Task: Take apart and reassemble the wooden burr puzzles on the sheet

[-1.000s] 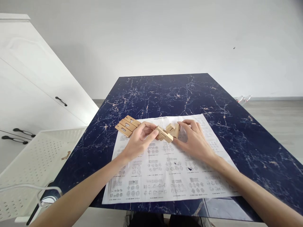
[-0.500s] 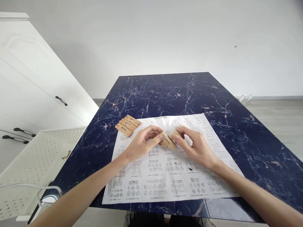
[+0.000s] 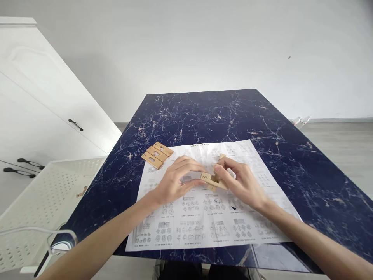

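Beside table [image 3: 201,116]: basket [image 3: 37,206], wooden piece [image 3: 81,191] inside | left hand [image 3: 177,179], right hand [image 3: 243,181]: pinching notched blocks [image 3: 206,177]

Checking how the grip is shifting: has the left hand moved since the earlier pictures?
Yes: the left hand has shifted slightly right, away from the unmoved numbered wooden slats.

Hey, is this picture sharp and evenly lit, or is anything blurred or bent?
In the head view, the 3 on the held wooden piece reads clearly, the small print on the sheet doesn't; also in the head view, the wall grays toward the top, and the cabinet leans, probably lens distortion.
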The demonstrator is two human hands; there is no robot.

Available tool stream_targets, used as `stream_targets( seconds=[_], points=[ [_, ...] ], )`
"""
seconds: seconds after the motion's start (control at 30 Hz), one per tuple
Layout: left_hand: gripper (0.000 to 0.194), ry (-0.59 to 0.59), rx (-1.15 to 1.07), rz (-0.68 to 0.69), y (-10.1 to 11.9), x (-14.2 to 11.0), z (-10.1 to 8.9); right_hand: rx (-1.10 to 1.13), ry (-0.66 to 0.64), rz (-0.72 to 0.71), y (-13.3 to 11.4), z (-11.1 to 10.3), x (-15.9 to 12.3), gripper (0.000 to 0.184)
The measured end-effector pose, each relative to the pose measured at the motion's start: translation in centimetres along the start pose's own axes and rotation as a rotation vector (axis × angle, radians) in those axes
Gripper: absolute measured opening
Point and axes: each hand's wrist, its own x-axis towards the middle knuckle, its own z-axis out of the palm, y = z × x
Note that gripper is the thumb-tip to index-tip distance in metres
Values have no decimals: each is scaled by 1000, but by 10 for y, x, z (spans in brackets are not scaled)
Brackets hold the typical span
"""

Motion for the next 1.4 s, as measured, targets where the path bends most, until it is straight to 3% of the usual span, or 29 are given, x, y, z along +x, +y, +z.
stream_targets(
  seconds=[0.1, 0.27, 0.57, 0.7, 0.87, 1.0, 1.13, 1.27, 1.4],
  points=[
    [21, 11, 52, 111, 0, 2, -1, 59, -27, 24, 0, -3, 2, 46],
    [19, 47, 179, 257, 4, 3, -1, 60, 64, -10, -2, -4, 3, 48],
    [30, 77, 315, 338, 5, 0, -5, 52, 57, 93, -8, -2, 4, 56],
    [27, 106, 223, 316, 4, 0, -3, 49, 73, 101, -10, 0, 3, 57],
    [37, 113, 302, 355, 2, -1, -2, 11, 130, 61, -11, 0, 2, 53],
    [29, 114, 119, 233, 5, 0, 1, 1, 140, 34, -6, 0, 3, 49],
    [17, 150, -103, -68, 10, 1, 3, 16, 163, -51, -1, -1, 3, 40],
    [15, 147, -93, -279, 10, 2, 1, -27, 244, -45, 0, -8, 6, 42],
    [18, 139, -42, -406, 8, 4, 0, -194, 309, 7, 6, -21, 15, 43]
  ],
)
